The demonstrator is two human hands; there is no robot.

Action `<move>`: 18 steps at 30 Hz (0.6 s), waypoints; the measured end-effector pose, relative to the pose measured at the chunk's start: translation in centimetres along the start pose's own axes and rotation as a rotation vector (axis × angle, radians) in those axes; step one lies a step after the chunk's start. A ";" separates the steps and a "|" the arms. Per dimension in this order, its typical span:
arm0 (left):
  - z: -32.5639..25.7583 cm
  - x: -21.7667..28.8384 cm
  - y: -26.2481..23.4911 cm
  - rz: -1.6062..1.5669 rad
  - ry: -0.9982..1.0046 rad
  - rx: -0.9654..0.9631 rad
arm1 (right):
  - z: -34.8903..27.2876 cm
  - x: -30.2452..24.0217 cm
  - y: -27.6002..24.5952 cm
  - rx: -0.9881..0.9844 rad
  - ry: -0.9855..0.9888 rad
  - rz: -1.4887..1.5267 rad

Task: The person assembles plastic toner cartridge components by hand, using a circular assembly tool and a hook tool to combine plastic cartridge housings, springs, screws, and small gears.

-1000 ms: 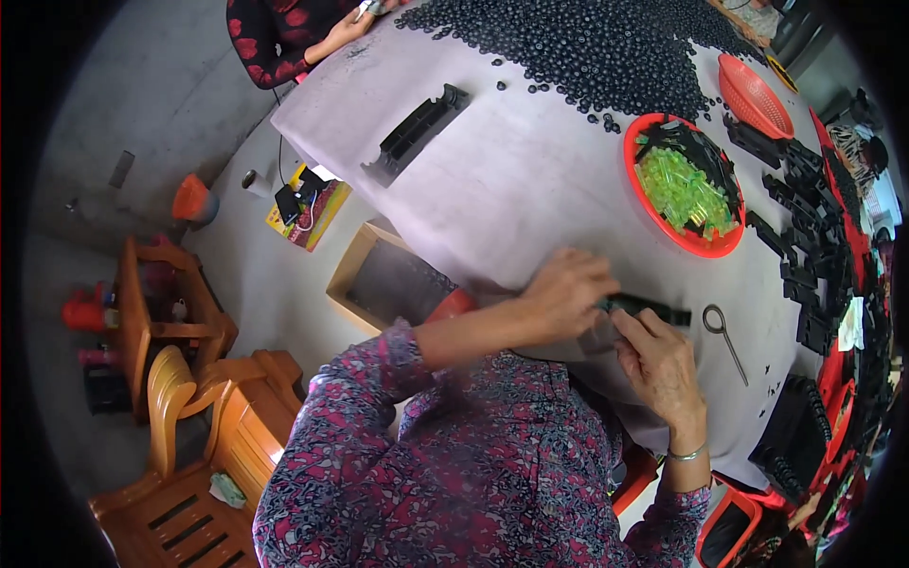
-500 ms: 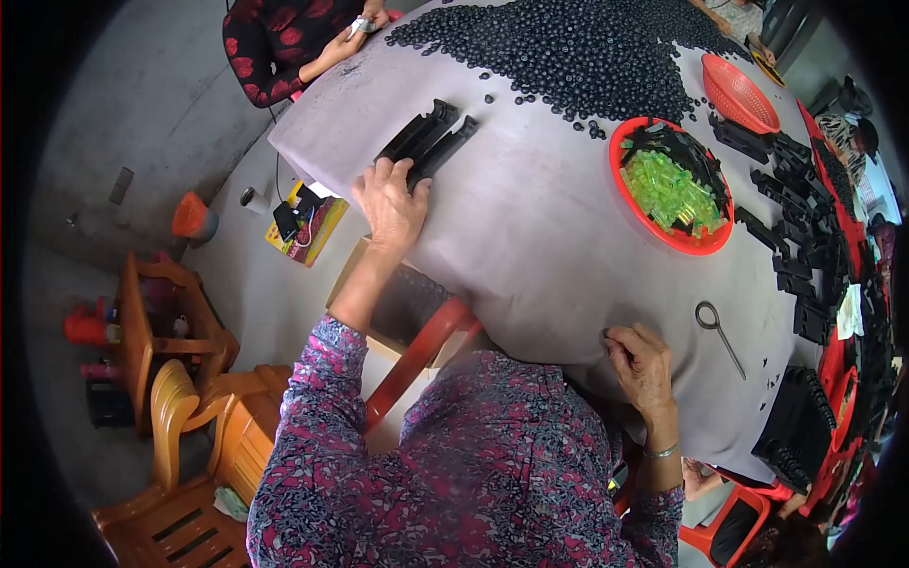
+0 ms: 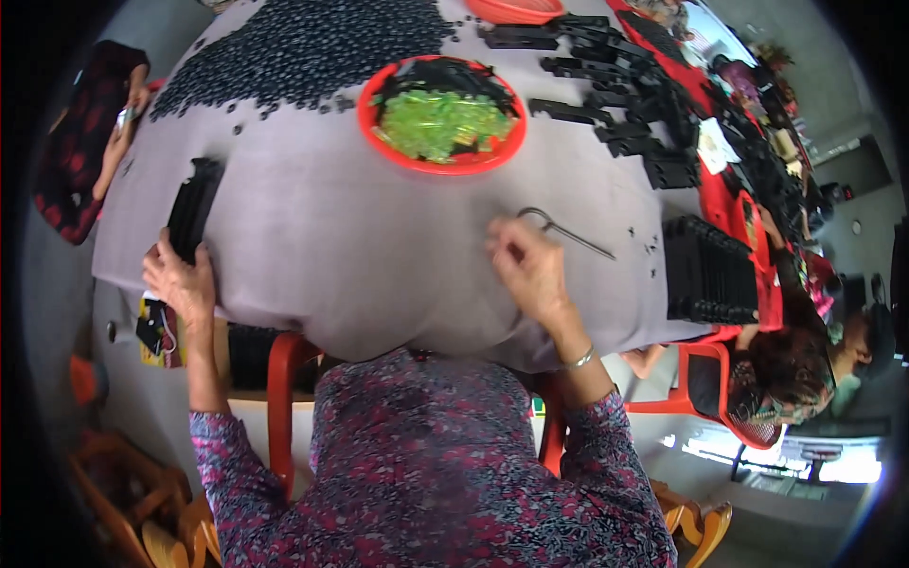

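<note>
On the left part of the cloth-covered table lie long black plastic pieces [image 3: 194, 204], close side by side. My left hand [image 3: 180, 284] is closed round their near end, thumb on one side and fingers on the other. Over the middle right of the table is my right hand [image 3: 530, 270], its fingers curled together and slightly blurred; what they hold, if anything, is hidden. Just beyond its knuckles lies a thin metal rod with a ring handle [image 3: 582, 240]. A red round basin [image 3: 442, 168] farther off holds shiny green pieces and black parts.
A wide heap of small black round pieces [image 3: 303, 57] covers the far left. Black plastic parts [image 3: 630, 95] are piled at the far right, beside a black stack [image 3: 710, 270]. A red basket [image 3: 516, 11] stands at the back. Other people sit at left and right.
The view has swung to the right. My right hand has moved forward from the table's near edge toward the ring-handled rod. My left hand stays at the black pieces.
</note>
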State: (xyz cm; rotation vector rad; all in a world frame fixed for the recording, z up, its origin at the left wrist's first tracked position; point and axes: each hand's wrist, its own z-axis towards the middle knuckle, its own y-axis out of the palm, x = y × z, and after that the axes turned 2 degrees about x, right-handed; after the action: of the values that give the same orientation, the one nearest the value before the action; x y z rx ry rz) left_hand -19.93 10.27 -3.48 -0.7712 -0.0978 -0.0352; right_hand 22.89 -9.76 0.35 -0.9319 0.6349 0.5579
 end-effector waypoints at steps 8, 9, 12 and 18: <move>-2.7 9.4 -2.3 -0.875 0.164 -0.298 | 7.3 11.6 -9.0 0.324 0.245 -0.293; -3.6 10.2 -2.6 -0.917 0.145 -0.361 | 8.5 12.1 -9.5 0.299 0.225 -0.420; -4.8 12.2 -3.0 -0.860 0.189 -0.427 | 12.2 13.5 -8.8 0.262 0.096 -0.526; -5.0 13.2 -3.8 -0.753 0.254 -0.389 | 18.4 15.1 -6.1 0.045 0.082 -0.803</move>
State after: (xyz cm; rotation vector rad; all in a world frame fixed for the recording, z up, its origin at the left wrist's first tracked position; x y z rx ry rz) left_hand -6.63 4.12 -3.02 -1.0742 -0.1369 -0.8863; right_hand 42.09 5.57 1.13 -1.0754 0.2971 -0.2109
